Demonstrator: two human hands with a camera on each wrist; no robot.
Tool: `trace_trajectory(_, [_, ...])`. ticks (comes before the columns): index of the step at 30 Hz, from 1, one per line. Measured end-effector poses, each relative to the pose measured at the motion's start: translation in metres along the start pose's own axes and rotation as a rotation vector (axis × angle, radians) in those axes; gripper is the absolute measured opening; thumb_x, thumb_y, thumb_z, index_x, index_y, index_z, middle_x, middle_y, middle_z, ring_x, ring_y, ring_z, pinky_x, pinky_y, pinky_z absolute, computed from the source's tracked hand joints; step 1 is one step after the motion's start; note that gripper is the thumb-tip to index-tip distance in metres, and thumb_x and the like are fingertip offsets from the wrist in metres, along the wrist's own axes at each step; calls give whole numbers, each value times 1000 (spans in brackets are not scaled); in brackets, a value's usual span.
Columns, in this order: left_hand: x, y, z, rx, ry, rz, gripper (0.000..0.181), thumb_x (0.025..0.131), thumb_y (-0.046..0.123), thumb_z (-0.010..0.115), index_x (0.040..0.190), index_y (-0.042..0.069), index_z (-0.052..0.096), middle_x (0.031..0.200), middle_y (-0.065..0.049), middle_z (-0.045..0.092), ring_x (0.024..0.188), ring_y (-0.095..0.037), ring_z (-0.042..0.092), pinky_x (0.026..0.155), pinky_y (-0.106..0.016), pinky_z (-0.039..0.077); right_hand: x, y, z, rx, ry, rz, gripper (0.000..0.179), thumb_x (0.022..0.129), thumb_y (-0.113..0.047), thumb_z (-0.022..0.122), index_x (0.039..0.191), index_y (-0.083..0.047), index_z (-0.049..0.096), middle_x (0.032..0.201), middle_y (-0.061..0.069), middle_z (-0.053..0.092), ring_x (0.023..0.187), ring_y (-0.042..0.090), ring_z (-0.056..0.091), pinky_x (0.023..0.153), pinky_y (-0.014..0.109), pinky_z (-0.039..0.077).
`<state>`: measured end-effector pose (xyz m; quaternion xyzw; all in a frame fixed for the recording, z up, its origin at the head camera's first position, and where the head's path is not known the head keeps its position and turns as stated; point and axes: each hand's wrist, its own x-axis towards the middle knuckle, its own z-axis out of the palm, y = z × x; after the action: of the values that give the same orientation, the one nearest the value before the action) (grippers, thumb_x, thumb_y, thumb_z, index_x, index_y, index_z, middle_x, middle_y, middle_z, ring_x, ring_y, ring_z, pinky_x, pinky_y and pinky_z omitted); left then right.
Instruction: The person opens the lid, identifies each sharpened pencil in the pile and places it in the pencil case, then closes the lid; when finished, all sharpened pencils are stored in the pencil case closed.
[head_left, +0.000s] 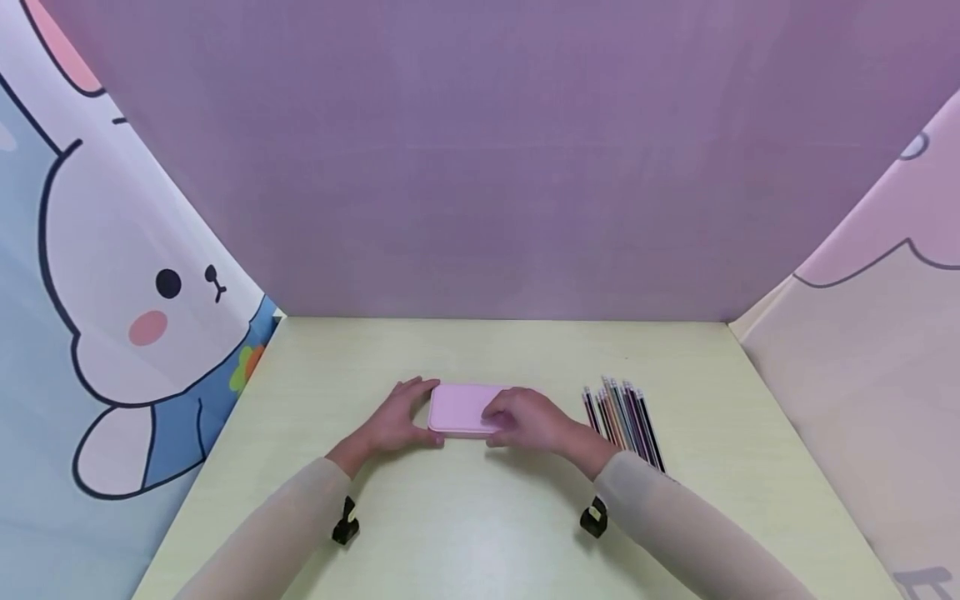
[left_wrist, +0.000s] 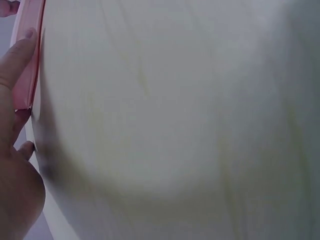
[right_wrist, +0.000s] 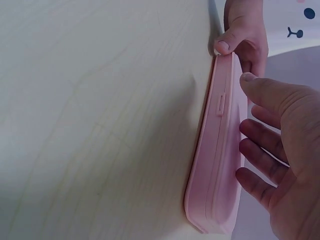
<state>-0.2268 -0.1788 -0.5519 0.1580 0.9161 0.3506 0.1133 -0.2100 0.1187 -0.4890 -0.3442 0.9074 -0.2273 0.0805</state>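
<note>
By the left hand (head_left: 393, 419), thumb and fingers wide, the pink case (head_left: 459, 406) is gripped at its left end on the table (head_left: 465, 525), best kept steady there. Its long axis is laid left to right, latch (right_wrist: 221, 104) on the near side; its right part is covered by the relaxed right hand (head_left: 531, 421).
</note>
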Motion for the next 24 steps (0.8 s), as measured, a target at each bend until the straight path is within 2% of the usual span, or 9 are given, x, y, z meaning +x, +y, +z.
trace_trajectory(6, [2,0,2,27,17,25,114,67,50,94,160,21,37,167,-14,32,157,-42,18,126,-64,12,0,1,2,-15,8,-11,37,86,-35,84,116,-16,77,116,-3,75,110,14,66,101,37,54])
trace_trajectory(9, [1,4,1,5,14,21,115,67,48,94,161,17,35,167,-16,31,156,-42,19,127,-62,12,0,2,1,-33,14,-26,37,86,-36,84,116,-16,77,117,-2,74,110,16,66,102,39,54])
trace_trajectory(12, [-1,9,0,-56,11,22,115,67,44,95,160,12,36,165,-17,34,155,-40,25,128,-57,15,0,2,0,-59,24,-41,36,86,-35,84,115,-16,77,117,-1,74,111,18,66,103,40,54])
trace_trajectory(18, [2,14,-1,-254,7,31,107,71,31,96,157,5,39,157,-14,46,148,-33,42,124,-44,33,0,2,-5,-113,34,-63,34,88,-33,82,116,-14,77,120,0,72,115,20,65,105,40,53])
trace_trajectory(24, [6,13,-1,-259,18,22,100,76,35,93,156,6,41,158,-13,48,147,-32,44,122,-47,36,0,3,-9,-171,36,-64,32,89,-31,81,116,-16,77,123,-2,69,117,18,64,103,37,55])
